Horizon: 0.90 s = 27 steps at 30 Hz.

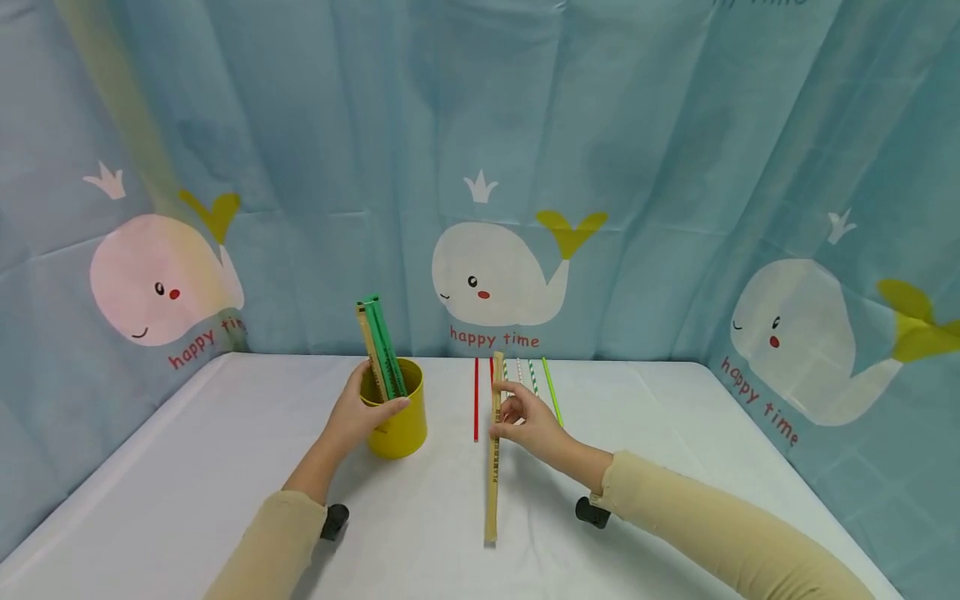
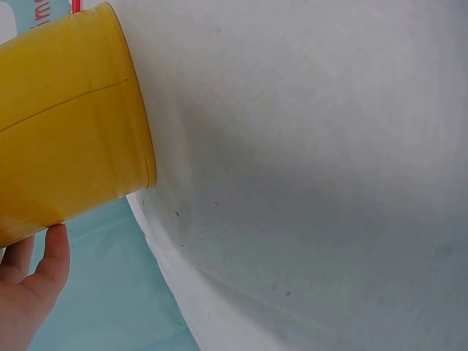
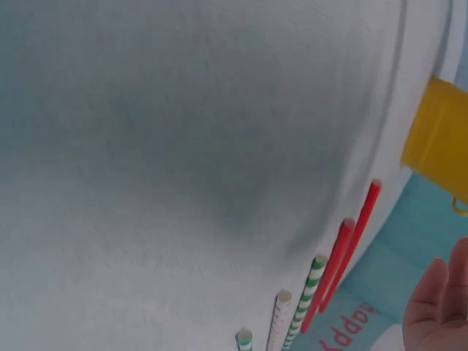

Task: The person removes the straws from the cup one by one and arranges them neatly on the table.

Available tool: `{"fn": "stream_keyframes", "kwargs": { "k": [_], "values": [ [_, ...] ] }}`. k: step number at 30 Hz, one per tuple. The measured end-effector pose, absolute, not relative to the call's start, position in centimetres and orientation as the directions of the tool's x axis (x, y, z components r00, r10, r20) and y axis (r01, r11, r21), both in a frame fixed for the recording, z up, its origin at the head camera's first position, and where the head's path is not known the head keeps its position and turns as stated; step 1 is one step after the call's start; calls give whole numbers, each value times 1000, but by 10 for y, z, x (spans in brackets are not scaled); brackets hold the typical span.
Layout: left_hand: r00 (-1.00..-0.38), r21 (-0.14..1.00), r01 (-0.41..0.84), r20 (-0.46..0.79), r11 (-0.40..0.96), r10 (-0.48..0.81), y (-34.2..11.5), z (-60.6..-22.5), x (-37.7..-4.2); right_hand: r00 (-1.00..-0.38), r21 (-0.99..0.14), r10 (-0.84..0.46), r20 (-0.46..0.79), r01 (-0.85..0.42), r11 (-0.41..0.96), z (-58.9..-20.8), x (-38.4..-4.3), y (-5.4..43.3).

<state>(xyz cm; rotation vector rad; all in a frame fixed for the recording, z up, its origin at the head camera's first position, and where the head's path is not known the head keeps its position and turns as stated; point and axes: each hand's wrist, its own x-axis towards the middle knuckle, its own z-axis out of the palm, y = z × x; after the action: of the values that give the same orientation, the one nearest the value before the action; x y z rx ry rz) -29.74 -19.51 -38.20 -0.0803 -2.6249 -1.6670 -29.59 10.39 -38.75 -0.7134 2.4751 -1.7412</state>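
My left hand [image 1: 365, 412] grips a small yellow bucket [image 1: 400, 432], its thumb across the front near the rim. Fingers [image 2: 53, 267] touch the bucket's side in the left wrist view. Out of the bucket lean slim paper-sleeved sticks: green ones [image 1: 386, 346] and a tan one [image 1: 372, 350], both with dark print. Between thumb and fingers, my right hand [image 1: 531, 421] pinches a long, flat tan paper-sleeved stick [image 1: 492, 492] with printed lettering. It points lengthwise away from me, its near end low over the table. Only part of the right hand shows in the right wrist view, and the stick is not seen there.
Beyond the right hand lie several straws on the white table [image 1: 645, 408]: red [image 1: 476, 400], green-striped [image 3: 307, 292], white-patterned [image 3: 278, 322] and lime green [image 1: 552, 392]. A blue curtain with whales [image 1: 495, 275] hangs behind. Dark cylindrical pieces [image 1: 335, 522] sit beneath both wrists.
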Motion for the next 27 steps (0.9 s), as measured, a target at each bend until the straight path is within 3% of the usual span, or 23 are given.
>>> {"fn": "stream_keyframes", "kwargs": {
  "k": [27],
  "values": [
    [-997, 905, 72, 65, 419, 32, -195, -380, -297, -872, -916, -490, -21, -180, 359, -411, -264, 87]
  ]
}}
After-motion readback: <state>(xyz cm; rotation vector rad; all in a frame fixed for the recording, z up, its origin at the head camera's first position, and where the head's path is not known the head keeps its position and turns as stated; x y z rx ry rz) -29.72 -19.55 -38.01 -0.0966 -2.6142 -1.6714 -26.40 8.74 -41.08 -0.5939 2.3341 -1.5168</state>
